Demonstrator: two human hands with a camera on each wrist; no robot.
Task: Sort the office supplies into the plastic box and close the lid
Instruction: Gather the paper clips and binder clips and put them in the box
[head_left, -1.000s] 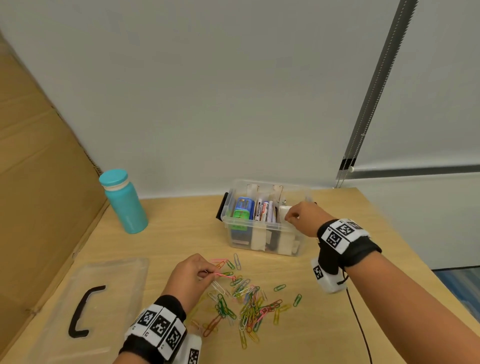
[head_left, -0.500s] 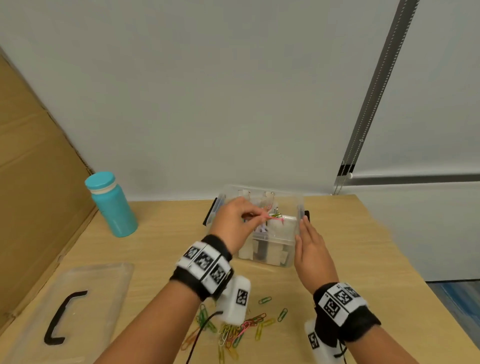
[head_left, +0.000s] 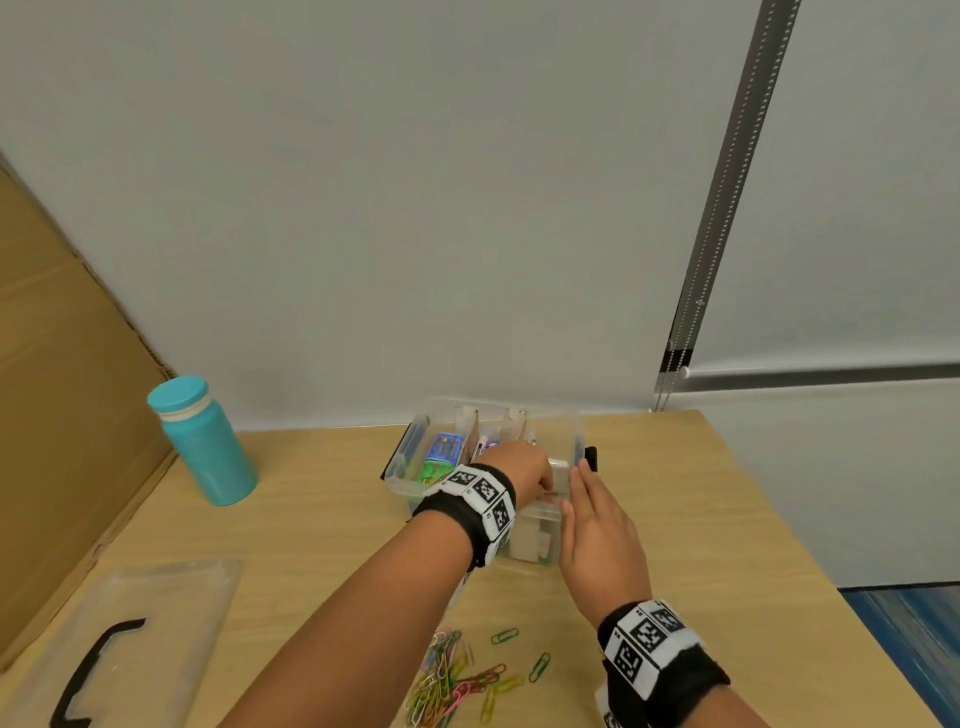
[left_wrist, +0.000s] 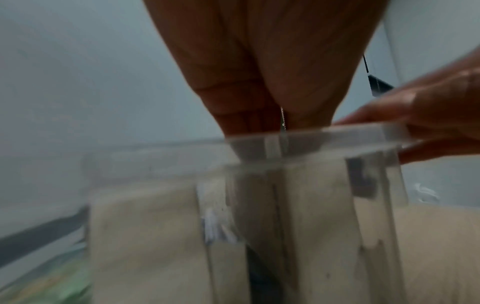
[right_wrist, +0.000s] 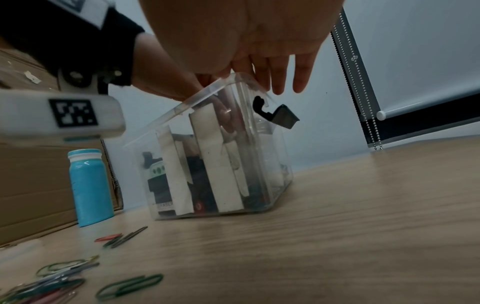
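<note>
The clear plastic box (head_left: 410, 457) stands open at the table's back, split by white dividers, with a glue stick and pens in its left sections. My left hand (head_left: 519, 475) dips bunched fingers into the right-hand compartment and pinches a few paper clips; its fingertips are hidden behind the rim (left_wrist: 337, 133). Through the wall (right_wrist: 272, 164) those fingers (right_wrist: 228, 119) show blurred. My right hand (head_left: 597, 530) lies flat with straight fingers against the box's right end, beside the black latch (right_wrist: 280, 115). A pile of coloured paper clips (head_left: 452, 680) lies on the table near me.
The clear lid (head_left: 171, 597) with a black handle lies at the front left. A teal bottle (head_left: 205, 441) stands left of the box, by a cardboard sheet (head_left: 62, 415). A wall runs close behind the box, and the table edge is at the right.
My left hand has carried the clips from above the box down into its right compartment. The right hand has stayed against the box's right end.
</note>
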